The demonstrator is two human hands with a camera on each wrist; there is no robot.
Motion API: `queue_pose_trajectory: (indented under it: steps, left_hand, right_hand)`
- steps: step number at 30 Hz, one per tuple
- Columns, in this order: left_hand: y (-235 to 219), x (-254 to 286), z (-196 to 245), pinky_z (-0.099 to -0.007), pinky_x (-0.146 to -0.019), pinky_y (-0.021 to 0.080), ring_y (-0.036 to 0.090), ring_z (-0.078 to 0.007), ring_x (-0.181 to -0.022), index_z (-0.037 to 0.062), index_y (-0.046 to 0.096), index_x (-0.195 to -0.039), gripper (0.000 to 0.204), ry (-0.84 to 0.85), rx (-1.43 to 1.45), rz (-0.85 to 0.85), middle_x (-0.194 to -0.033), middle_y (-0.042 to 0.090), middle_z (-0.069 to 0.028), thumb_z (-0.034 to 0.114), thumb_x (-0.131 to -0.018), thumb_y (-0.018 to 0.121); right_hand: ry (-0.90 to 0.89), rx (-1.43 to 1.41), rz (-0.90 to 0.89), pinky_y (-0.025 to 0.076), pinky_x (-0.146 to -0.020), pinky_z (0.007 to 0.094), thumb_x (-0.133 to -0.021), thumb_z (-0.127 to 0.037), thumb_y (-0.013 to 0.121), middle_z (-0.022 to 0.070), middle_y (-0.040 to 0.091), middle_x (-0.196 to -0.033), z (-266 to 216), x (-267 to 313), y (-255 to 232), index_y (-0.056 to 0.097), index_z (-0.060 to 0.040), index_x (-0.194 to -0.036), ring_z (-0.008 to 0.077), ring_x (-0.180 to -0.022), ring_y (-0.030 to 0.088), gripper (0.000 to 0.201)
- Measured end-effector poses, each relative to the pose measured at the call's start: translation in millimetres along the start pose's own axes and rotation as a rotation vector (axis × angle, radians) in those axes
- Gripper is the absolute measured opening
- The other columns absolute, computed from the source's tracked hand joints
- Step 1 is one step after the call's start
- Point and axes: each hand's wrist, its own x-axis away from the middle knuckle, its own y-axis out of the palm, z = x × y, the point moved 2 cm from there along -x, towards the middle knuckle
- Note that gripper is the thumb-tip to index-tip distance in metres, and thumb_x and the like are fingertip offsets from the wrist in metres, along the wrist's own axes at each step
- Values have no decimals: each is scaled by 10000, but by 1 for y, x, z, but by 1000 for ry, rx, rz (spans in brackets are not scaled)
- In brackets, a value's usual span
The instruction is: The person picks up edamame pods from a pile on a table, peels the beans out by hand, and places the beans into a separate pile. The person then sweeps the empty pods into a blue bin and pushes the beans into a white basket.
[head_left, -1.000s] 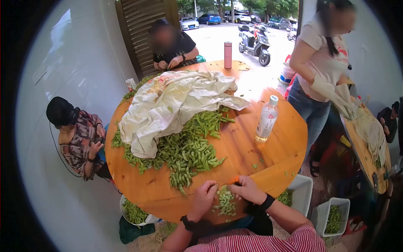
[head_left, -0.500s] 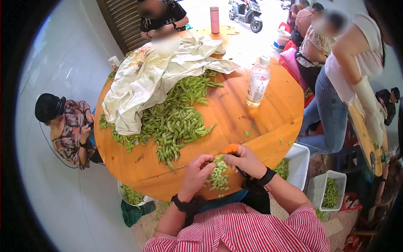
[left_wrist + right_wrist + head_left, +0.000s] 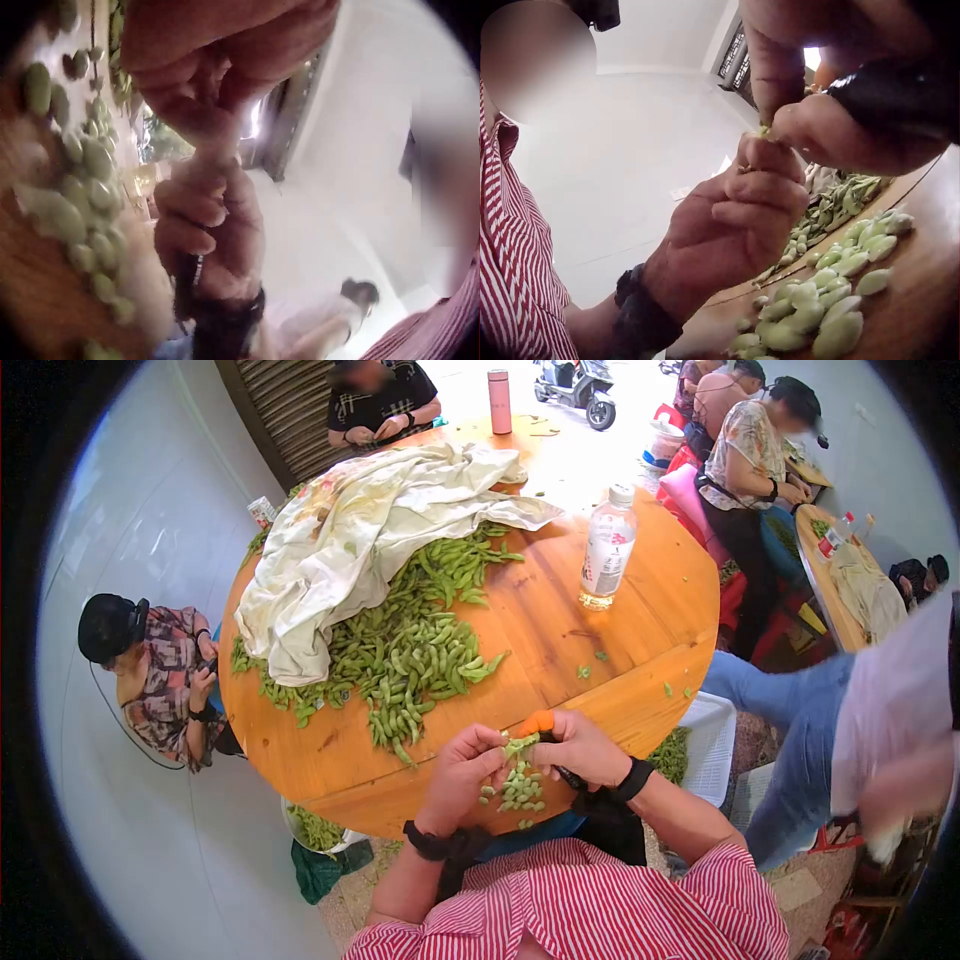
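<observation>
Just over the near table edge, my left hand [image 3: 462, 772] pinches one end of a green soybean pod [image 3: 520, 744]. My right hand [image 3: 592, 753] meets it there, thumb and index finger at the pod's other end. Curled into my right palm is a black tool [image 3: 892, 90] with an orange part [image 3: 538, 722]; its working end is hidden. In the right wrist view the fingertips of both hands almost meet, with only a bit of pod [image 3: 765, 133] showing. Shelled soybeans [image 3: 523, 790] lie in a small heap on the wood under my hands.
A heap of soybean pods [image 3: 420, 660], partly under a stained white cloth [image 3: 350, 530], covers the round table's left side. A plastic bottle [image 3: 608, 550] stands right of it, a pink flask [image 3: 499, 402] at the back. A white basket [image 3: 708, 745] sits below right. Other people sit around.
My hands have come together at a pod between them. The head view has tipped downward. The person at the right has moved nearer, to the frame's right edge.
</observation>
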Motion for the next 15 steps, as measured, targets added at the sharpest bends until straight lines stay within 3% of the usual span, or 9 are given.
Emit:
queue_pose_trajectory:
  steps: [3, 5, 11, 15]
  left_hand:
    - [0, -4, 1, -222, -543, 434, 542, -95, -587, 39, 572, -947, 78, -30, 68, -11, -763, 609, -24, -1, -882, 588]
    - [-1, -5, 0, -220, -538, 419, 530, -87, -594, 41, 560, -918, 53, 8, -84, 55, -740, 589, -13, 8, -888, 590]
    - [9, 0, 6, -210, -547, 426, 526, -62, -609, 37, 560, -884, 87, 69, -373, 22, -722, 562, 3, -8, -845, 623]
    - [17, 3, 9, -215, -536, 404, 510, -64, -597, 36, 550, -855, 83, 76, -401, 38, -687, 544, 3, -13, -825, 611]
  right_hand:
    - [-23, -40, 9, 444, -539, 175, -896, -168, 651, -42, 601, -754, 0, 0, 0, 632, -50, -1012, 25, -607, 542, 166]
    - [13, 86, 44, 443, -541, 175, -901, -164, 627, -42, 597, -747, -4, 1, -3, 629, -57, -1010, 26, -606, 541, 153]
    - [16, 105, 61, 434, -530, 178, -914, -232, 592, -44, 574, -728, 3, 1, -4, 613, -76, -1021, 28, -605, 530, 191]
    - [-32, 172, 63, 425, -518, 176, -914, -273, 590, -52, 566, -714, 20, -4, -9, 609, -84, -1024, 26, -597, 523, 219]
